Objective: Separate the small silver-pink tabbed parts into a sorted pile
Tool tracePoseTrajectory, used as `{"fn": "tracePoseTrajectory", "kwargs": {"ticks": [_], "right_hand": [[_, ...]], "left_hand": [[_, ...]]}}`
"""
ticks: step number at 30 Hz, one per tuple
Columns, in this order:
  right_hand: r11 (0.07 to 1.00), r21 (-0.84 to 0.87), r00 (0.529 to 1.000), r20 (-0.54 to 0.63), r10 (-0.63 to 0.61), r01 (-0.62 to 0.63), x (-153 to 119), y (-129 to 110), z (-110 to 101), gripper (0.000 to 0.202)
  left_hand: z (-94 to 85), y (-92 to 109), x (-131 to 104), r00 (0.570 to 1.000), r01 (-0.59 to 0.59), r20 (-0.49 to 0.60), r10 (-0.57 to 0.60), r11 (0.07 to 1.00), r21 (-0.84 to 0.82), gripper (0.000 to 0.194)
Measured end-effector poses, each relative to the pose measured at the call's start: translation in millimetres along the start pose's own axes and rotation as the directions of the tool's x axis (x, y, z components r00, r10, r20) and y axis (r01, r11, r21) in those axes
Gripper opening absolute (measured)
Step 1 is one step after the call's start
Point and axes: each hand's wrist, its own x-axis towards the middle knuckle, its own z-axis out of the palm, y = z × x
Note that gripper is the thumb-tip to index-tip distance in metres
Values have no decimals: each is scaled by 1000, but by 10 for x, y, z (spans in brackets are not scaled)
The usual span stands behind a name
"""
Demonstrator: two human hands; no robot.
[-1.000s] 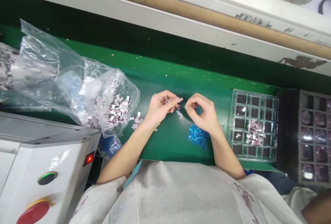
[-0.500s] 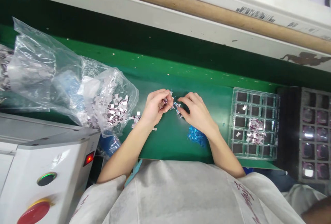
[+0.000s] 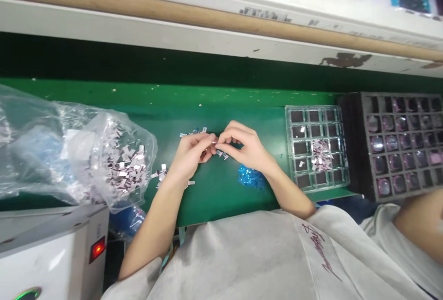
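Note:
My left hand (image 3: 194,154) and my right hand (image 3: 244,145) meet above the green mat, fingertips pinched together on one small flat part (image 3: 215,142). The part is mostly hidden by the fingers. Just below the fingertips lie a few loose blue-and-silver parts (image 3: 222,154), and more of these blue-backed parts (image 3: 194,131) lie beyond my left hand. A heap of small blue film pieces (image 3: 251,177) sits under my right wrist. Several silvery flat parts (image 3: 162,174) are scattered beside my left forearm.
At left, a clear plastic bag (image 3: 148,143) spills silvery parts. A white machine (image 3: 51,254) with a lit red switch stands near. At right are a clear compartment tray (image 3: 289,120) and a dark foam tray (image 3: 363,152). Another person's arm (image 3: 422,221) shows lower right.
My view has turned, so the trays show further left. My right hand has come together with my left, and both now pinch one small part. Blue-backed parts now show beyond my left hand.

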Motion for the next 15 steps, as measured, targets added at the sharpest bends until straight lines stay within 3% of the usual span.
{"fn": "tracePoseTrajectory", "kwargs": {"ticks": [2, 6, 11, 15], "right_hand": [[1000, 18, 1000, 0, -5, 5, -4, 19, -7, 13], [998, 69, 999, -40, 10, -7, -7, 60, 7, 7], [986, 131, 982, -145, 123, -105, 7, 97, 65, 13], [990, 88, 982, -144, 119, -107, 13, 87, 85, 17]], "left_hand": [[-5, -8, 0, 999, 15, 42, -14, 1000, -28, 34], [-28, -27, 8, 999, -49, 1, 49, 996, -68, 32], [-19, -67, -5, 986, -148, -69, 150, 988, 37, 27], [20, -104, -22, 967, -220, -100, 233, 967, 125, 24]]}}
